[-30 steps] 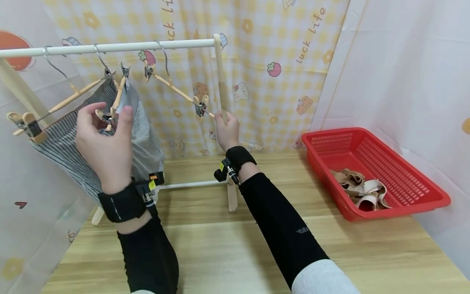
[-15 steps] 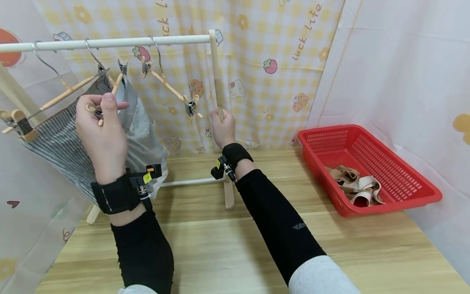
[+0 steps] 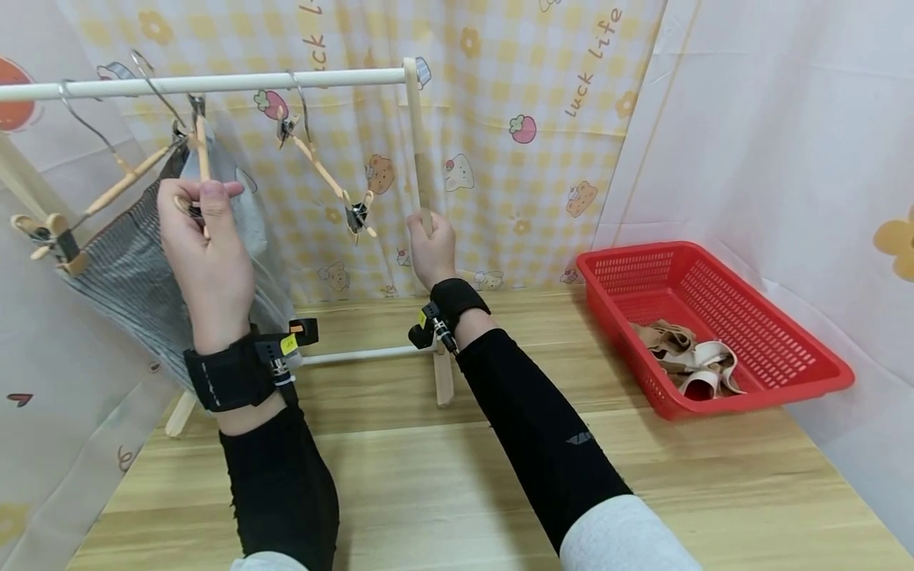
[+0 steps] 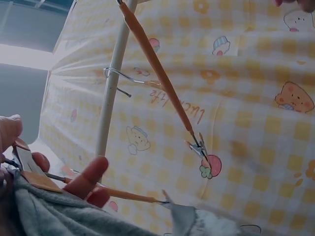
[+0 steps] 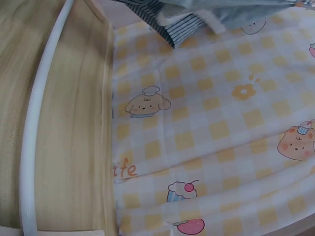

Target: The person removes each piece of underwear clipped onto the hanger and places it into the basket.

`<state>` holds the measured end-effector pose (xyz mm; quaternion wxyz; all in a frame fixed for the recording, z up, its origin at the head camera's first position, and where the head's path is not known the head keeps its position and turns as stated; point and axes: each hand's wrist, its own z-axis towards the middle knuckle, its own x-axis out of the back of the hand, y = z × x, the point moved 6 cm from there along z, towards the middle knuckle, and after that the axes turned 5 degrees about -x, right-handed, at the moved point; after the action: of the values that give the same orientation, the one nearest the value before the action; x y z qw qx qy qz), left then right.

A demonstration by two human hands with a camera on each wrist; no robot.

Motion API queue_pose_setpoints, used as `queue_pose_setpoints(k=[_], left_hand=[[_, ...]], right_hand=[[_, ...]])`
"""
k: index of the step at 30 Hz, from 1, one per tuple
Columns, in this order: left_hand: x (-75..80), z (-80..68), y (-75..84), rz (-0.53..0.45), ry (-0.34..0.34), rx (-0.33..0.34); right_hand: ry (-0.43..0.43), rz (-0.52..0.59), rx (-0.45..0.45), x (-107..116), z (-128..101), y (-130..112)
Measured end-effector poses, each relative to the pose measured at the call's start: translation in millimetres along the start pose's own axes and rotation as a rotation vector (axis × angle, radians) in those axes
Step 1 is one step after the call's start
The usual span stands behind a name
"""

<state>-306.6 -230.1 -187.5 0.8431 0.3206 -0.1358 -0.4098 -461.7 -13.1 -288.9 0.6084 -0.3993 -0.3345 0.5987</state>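
The left hand (image 3: 203, 238) pinches the light, stiff hanger (image 3: 196, 170) by its clip end, while the right hand (image 3: 432, 250) grips the rack post (image 3: 417, 151).

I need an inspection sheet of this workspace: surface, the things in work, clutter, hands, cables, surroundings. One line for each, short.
Surface: wooden table, light grain, bare in front of the arms.
Things in work: white rail of a small drying rack; hanger with clips carrying a grey garment; beside it a striped garment on another hanger; an empty clip hanger.
Clutter: red basket at the right, with beige pieces inside.
Hands: left hand pinches the clip end of the hanger with clips; right hand grips the wooden post of the rack.
Cables: nothing seen.
Surroundings: yellow checked curtain behind, white sheet at the right.
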Motion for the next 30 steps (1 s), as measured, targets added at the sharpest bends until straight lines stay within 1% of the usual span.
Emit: queue_pose_setpoints(k=[2, 5, 7, 9, 11, 14, 16, 20, 23, 25, 28, 30], left_hand=[[-0.1, -0.4, -0.2, -0.048, 0.008, 0.002], [1.0, -4.3, -0.4, -0.125, 0.035, -0.027], [1.6, -7.9, -1.2, -0.194, 0.06, -0.059], [1.7, -11.5, -2.5, -0.267, 0.085, -0.108], [1.5, -14.5, -3.6, -0.336, 0.103, -0.148], [1.8, -18.6, -5.9, -0.4, 0.117, -0.189], [2.3, -21.2, -6.7, -0.413, 0.119, -0.204], [3.0, -26.7, -9.9, -0.421, 0.119, -0.207], [4.1, -32.7, -12.1, -0.417, 0.122, -0.204], [5.3, -38.6, -13.2, -0.432, 0.125, -0.202], [8.6, -51.6, -13.2, -0.451, 0.143, -0.201], [11.0, -62.1, -12.1, -0.497, 0.166, -0.194]], right_hand=[[-0.003, -0.004, -0.003, -0.3, -0.3, 0.1], [-0.006, 0.001, -0.008, 0.2, -0.7, 0.1], [-0.008, 0.003, -0.013, 1.2, -1.3, -0.9], [-0.012, 0.008, -0.015, 3.2, -6.5, -10.9], [-0.01, 0.005, -0.014, 3.6, -6.4, -10.7], [-0.014, 0.014, -0.026, 3.5, -8.3, -12.1], [-0.018, 0.019, -0.035, 3.2, -8.0, -9.9], [-0.034, 0.013, -0.049, 6.0, -18.3, -29.2], [-0.037, 0.002, -0.044, 6.7, -20.1, -33.5], [-0.035, 0.009, -0.039, 6.2, -19.4, -33.2], [-0.034, 0.029, -0.034, 3.7, -13.4, -21.6], [-0.033, 0.036, -0.039, 3.2, -8.6, -12.8]])
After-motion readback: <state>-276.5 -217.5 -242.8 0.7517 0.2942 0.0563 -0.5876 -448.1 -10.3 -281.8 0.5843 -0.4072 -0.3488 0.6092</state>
